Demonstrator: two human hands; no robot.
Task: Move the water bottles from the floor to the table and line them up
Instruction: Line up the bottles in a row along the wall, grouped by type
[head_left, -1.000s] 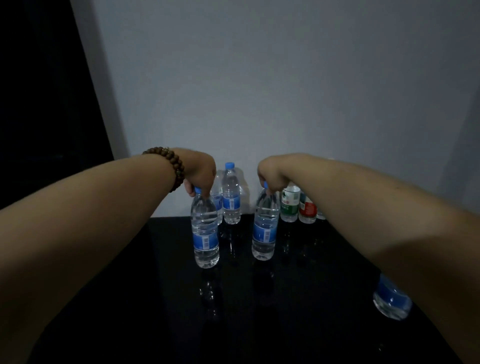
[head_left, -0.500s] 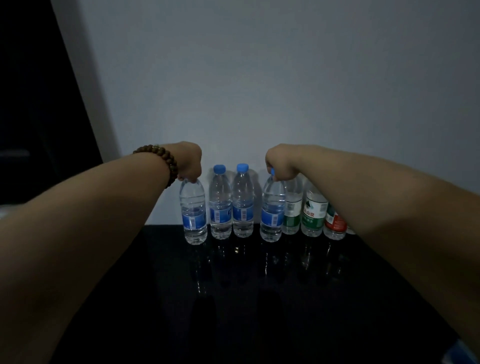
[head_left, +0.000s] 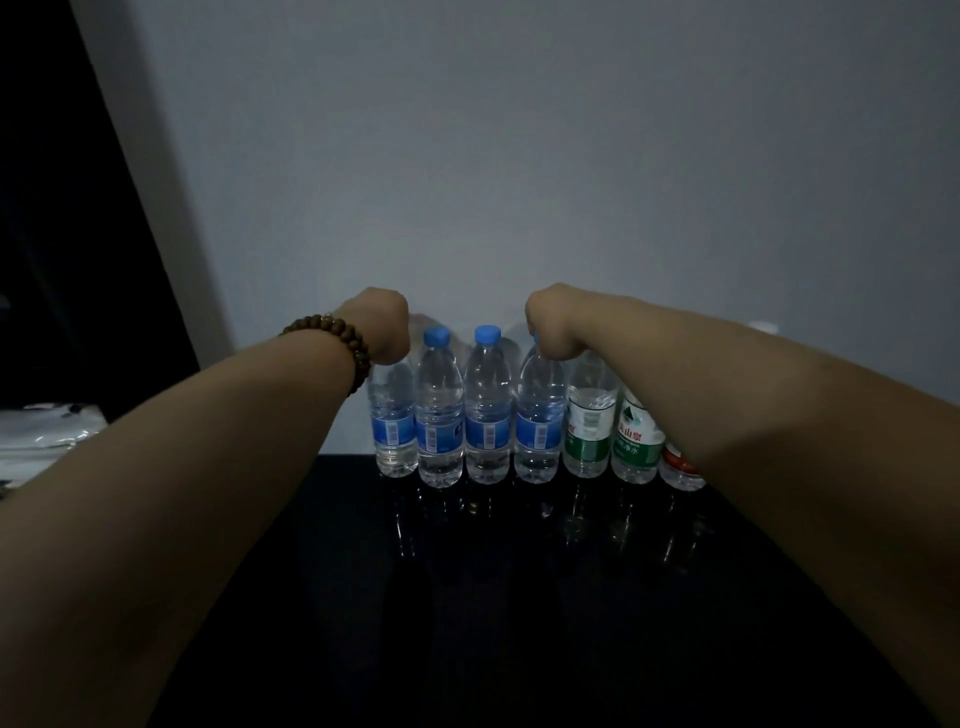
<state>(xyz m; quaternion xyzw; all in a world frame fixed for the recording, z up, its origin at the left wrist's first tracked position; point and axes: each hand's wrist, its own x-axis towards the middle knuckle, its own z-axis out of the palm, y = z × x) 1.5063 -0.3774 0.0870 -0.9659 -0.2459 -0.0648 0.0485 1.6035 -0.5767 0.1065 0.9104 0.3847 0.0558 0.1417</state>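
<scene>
Several water bottles stand in a row along the far edge of the black table (head_left: 493, 597), against the wall. My left hand (head_left: 382, 325), with a bead bracelet at the wrist, grips the top of the leftmost blue-label bottle (head_left: 393, 426). My right hand (head_left: 553, 325) grips the cap of the fourth blue-label bottle (head_left: 537, 421). Between them stand two blue-capped bottles (head_left: 439, 415) (head_left: 487, 415). To the right come two green-label bottles (head_left: 588, 426) (head_left: 635, 441) and a red-label bottle (head_left: 678, 467), partly hidden by my right forearm.
A pale wall (head_left: 519, 182) rises right behind the row. Something dark stands at the left (head_left: 62, 208), with a pale cloth-like object (head_left: 47, 431) below it. The table's glossy top reflects the bottles.
Both hands carried their bottles away from me to the back of the table and set them into the row, the left at the row's left end, the right beside the green-label bottles.
</scene>
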